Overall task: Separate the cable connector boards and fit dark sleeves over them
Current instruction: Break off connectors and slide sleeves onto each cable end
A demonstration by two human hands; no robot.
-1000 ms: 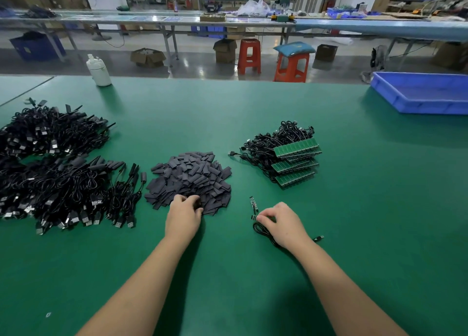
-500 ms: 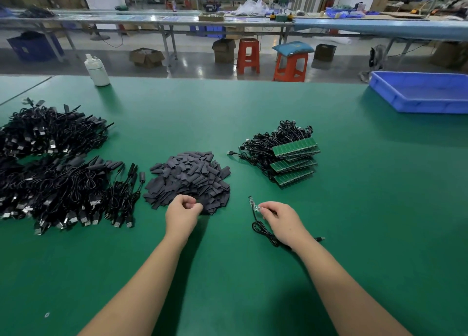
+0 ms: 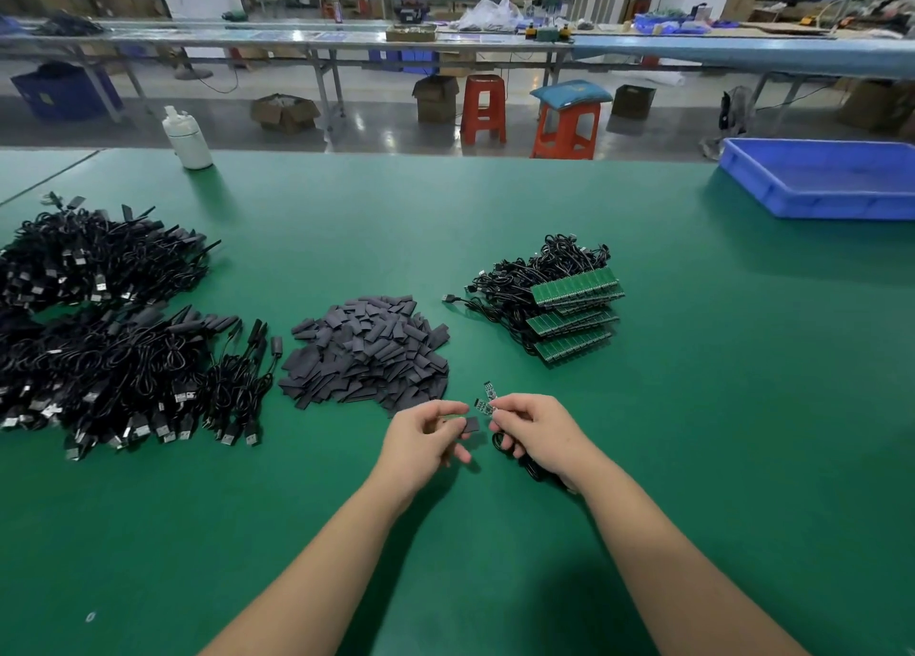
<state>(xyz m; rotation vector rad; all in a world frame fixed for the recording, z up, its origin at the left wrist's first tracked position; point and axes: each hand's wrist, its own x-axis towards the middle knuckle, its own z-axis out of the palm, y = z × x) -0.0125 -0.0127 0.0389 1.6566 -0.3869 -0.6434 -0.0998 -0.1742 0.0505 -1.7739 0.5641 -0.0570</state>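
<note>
We are viewing from one head-worn wide-angle camera, looking forward and down across the green worktable [image 3: 693,457], hands close below, workshop benches far behind.

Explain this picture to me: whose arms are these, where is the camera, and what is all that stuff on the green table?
No machine here: a person works bare-handed, and a camera on their head looks down at the green table. The left hand pinches one dark sleeve. The right hand holds a small connector board with its black cable. On the table lie a pile of sleeves, a bundle of cables with green board strips, a big heap of black cables on the left, a white bottle and a blue tray.
</note>
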